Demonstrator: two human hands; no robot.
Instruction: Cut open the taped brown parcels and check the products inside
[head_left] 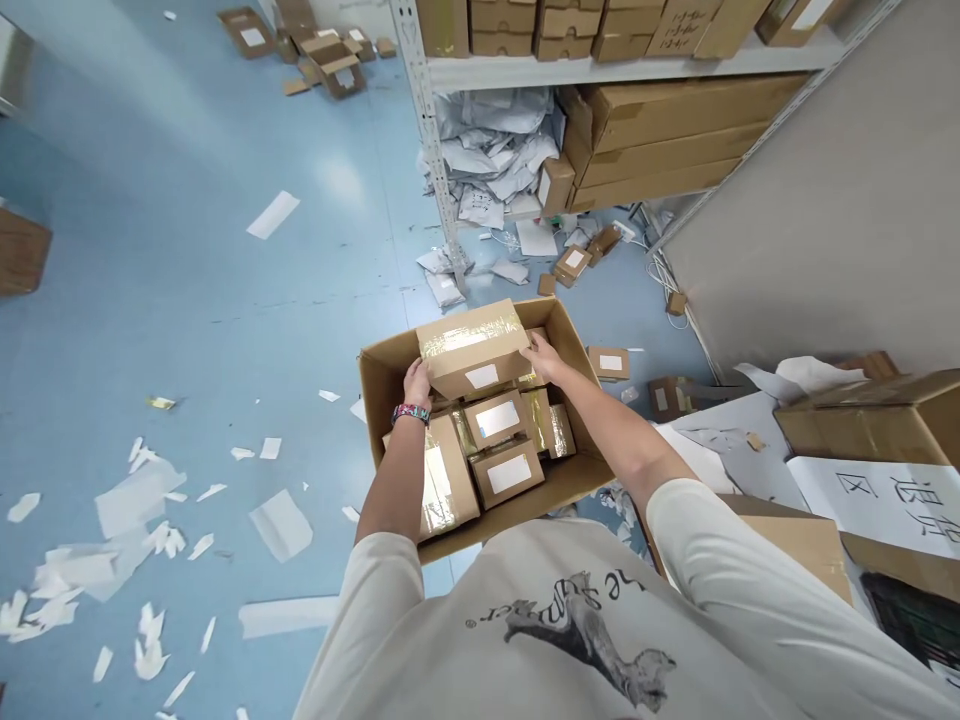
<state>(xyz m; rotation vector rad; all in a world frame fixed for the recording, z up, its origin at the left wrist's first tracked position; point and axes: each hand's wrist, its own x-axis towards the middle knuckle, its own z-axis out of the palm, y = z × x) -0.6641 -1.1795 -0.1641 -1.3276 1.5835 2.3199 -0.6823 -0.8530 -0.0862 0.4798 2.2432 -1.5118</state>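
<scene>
Between my hands is a taped brown carton (474, 345) with a white label on its near side, over the far part of a large open cardboard box (555, 492). My left hand (417, 385), with a patterned band at the wrist, grips the carton's left end. At its right end, my right hand (541, 358) grips it. Below it in the box lie several smaller cartons, among them a long taped one (444, 475) at the left and a labelled one (508, 472) near the front wall. The held carton hides part of the box's inside.
Ahead stands a metal shelf (615, 72) with cartons and grey mailer bags. Paper scraps (281, 525) litter the blue floor at the left. Small cartons and white cables (660, 270) lie beyond the box at the right. Larger boxes (862, 410) stand at the right.
</scene>
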